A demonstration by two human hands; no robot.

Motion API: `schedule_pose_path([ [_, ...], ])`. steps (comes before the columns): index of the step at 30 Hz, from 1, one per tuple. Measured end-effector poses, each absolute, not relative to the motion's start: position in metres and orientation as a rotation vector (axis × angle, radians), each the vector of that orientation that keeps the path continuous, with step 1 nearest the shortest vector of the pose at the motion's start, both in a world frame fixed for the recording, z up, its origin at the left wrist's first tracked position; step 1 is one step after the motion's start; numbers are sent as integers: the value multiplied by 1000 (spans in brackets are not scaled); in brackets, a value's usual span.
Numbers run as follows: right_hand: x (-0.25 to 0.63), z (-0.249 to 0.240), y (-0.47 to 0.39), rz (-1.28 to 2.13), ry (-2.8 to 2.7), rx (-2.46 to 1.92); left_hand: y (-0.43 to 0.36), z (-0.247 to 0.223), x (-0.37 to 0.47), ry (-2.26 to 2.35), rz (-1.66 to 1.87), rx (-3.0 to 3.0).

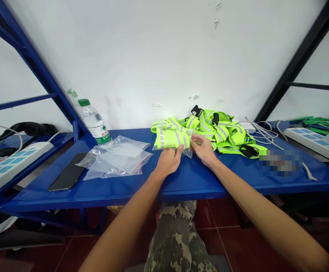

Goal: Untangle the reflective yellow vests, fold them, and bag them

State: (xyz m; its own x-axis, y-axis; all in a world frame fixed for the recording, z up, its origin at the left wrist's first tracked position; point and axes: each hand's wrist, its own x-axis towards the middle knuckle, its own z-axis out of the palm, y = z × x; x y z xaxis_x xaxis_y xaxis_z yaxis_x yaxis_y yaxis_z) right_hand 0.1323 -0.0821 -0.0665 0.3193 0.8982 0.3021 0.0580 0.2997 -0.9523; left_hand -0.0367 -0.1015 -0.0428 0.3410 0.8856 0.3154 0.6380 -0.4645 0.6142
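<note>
Bag of clear plastic (178, 138), with folded neon-yellow reflective strap (166, 139) inside, is over the blue worktop (192, 179), long axis left to right; left hand (169, 161), half curled, holds its near edge; right hand (203, 149), nearer to the red-striped end (192, 135), pinches there, the bag on its left

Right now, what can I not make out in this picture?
All in the head view:
Object beside the yellow-green straps: pixelation hides it.
Left hand: some fingers' ends hidden by the filled bag.
Left power strip: cut off by picture edge.
Bottle: small print too small.
</note>
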Motion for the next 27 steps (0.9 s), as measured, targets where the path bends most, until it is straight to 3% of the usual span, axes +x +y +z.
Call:
schedule_pose_path([
  [9,137,-78,-70,494,-1286,-1240,-122,-50,-28,1721,600,2750],
  [16,128,-53,-56,167,-1600,-1126,-98,-6,-26,1703,1143,2837],
  [18,126,-51,-57,94,-1667,-1074,-79,4,-24,1808,1078,2707],
  [22,127,-58,-62,241,-1616,-1094,-53,-1,-19,1835,753,2568],
  [27,133,-62,-63,500,-1531,-1208,-53,-16,-15,1944,929,2537],
])
